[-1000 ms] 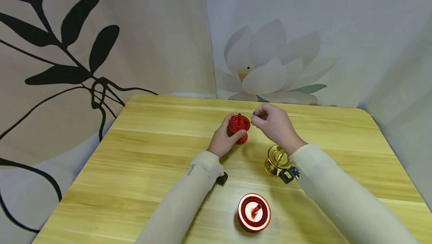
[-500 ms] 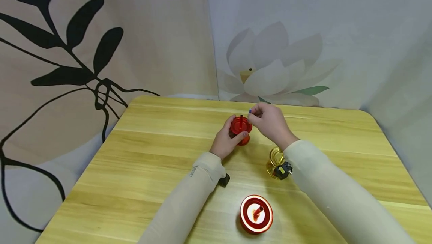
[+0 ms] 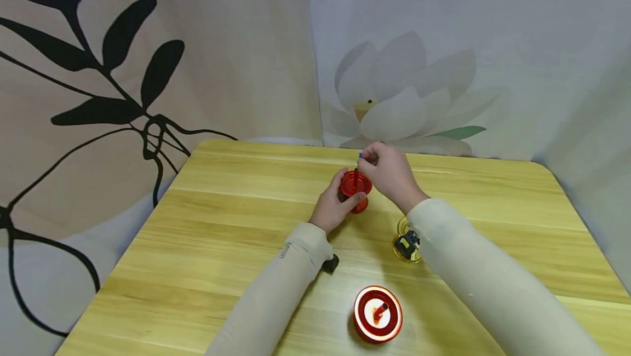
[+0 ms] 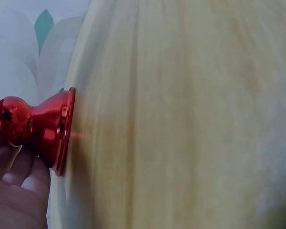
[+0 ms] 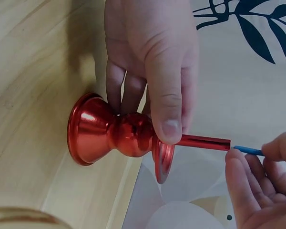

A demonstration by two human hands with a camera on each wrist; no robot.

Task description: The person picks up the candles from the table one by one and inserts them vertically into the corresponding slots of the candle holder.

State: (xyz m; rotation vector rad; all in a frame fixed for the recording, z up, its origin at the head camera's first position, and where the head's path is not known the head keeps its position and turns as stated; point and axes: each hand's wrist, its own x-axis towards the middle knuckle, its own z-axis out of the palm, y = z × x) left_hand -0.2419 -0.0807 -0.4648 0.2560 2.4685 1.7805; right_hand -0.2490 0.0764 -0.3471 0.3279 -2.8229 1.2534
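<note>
My left hand (image 3: pixel 335 205) grips a shiny red candlestick (image 3: pixel 356 183) near the table's far side. Its fingers curl round the body, and the thumb lies across the dish rim, as the right wrist view shows. The red candlestick (image 5: pixel 133 133) has a flared foot, a rounded middle and a narrow tube above the dish. My right hand (image 3: pixel 386 172) pinches a thin blue stick (image 5: pixel 249 150) between thumb and fingers. One end of the stick is at the tube's open tip; whether it is inside, I cannot tell.
A gold candlestick (image 3: pixel 403 224) stands on the wooden table (image 3: pixel 236 224), partly hidden by the right wrist's camera. Nearer me is another red holder (image 3: pixel 378 315) with a bright reflecting dish and a central tube. A patterned cloth backdrop (image 3: pixel 256 60) rises behind the table.
My right hand has moved left, bringing the blue stick from beside the red candlestick to above its tube. The left hand keeps its hold. The right forearm now covers more of the gold candlestick.
</note>
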